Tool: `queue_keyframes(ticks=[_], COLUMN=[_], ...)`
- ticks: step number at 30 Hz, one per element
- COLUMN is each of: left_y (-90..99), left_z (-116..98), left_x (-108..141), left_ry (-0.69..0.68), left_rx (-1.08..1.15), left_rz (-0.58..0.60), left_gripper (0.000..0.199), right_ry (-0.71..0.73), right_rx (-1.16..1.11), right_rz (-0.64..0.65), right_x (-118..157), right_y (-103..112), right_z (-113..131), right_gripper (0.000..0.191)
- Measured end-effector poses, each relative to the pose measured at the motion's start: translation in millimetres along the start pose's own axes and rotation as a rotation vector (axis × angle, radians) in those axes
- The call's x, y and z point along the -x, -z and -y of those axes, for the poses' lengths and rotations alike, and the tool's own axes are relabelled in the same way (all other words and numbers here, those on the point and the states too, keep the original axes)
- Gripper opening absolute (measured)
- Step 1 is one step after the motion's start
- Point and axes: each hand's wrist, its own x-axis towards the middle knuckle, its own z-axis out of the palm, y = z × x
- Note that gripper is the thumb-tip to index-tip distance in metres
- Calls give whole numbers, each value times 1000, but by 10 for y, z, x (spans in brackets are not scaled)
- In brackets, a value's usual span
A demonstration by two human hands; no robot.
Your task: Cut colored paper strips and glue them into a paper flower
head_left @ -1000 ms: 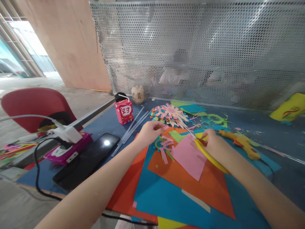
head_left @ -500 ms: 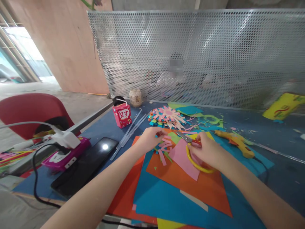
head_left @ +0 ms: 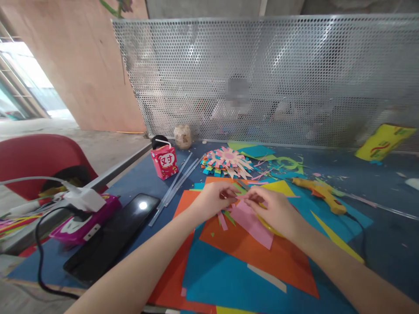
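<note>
My left hand (head_left: 216, 198) is closed in a pinch over the orange sheet. My right hand (head_left: 273, 209) faces it, thumb and fingers pinched together. A small pink paper strip (head_left: 241, 197) seems to stretch between the two sets of fingertips, partly covered by them. Scissors are mostly hidden at my right hand: the yellow handle (head_left: 271, 227) shows below the palm and the blade beyond the fingers. Whether that hand still bears them I cannot tell. Under the hands lie a pink paper piece (head_left: 257, 229) and narrow cut strips (head_left: 223, 220), on an orange sheet (head_left: 284, 266).
A layered fringed paper flower (head_left: 227, 159) lies behind my hands. On the right is a yellow glue gun (head_left: 322, 194). To the left are clear glue sticks (head_left: 178, 185), a red drink box (head_left: 164, 162), a phone (head_left: 114, 237) and a purple power strip (head_left: 87, 220). A perforated metal screen (head_left: 203, 65) stands behind.
My right hand has moved left toward my left hand, and the fingertips now nearly meet. The scissors, plainly visible in the right hand before, are now mostly covered. The view has shifted slightly.
</note>
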Motion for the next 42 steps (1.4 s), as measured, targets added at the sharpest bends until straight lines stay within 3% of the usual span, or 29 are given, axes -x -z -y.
queue_keyframes(ticks=[5, 9, 11, 19, 24, 29, 32, 35, 39, 42], left_y=[67, 243, 302, 332, 392, 426, 426, 410, 364, 311], left_z=[-57, -57, -44, -54, 3, 17, -43, -135, -205, -194], left_x=[13, 29, 38, 43, 17, -3, 0, 27, 72, 90], left_ry=[-18, -33, 40, 107, 104, 65, -26, -213, -504, -784], left_rx=[-145, -744, -817, -649, -483, -358, -243, -234, -417, -651], left_rz=[37, 12, 45, 153, 123, 46, -24, -111, -314, -309], left_gripper=[18, 36, 43, 56, 43, 44, 49, 40, 22, 16], right_ry=[24, 15, 10, 2, -23, -28, -2, -14, -66, -107], right_rx=[-32, -40, -38, -33, -42, -65, -99, -186, -353, -530], right_rz=[-20, -51, -57, -54, -78, -200, -185, -156, -146, -96], right_x=[-5, -29, -39, -41, -51, -48, -16, 4, -20, -50], right_y=[8, -25, -40, -39, -60, -80, -97, -111, -89, -59], right_z=[-30, -103, -129, -149, -191, -182, -121, -60, -35, -38], right_gripper=[10, 10, 10, 9, 8, 33, 39, 39, 32, 40])
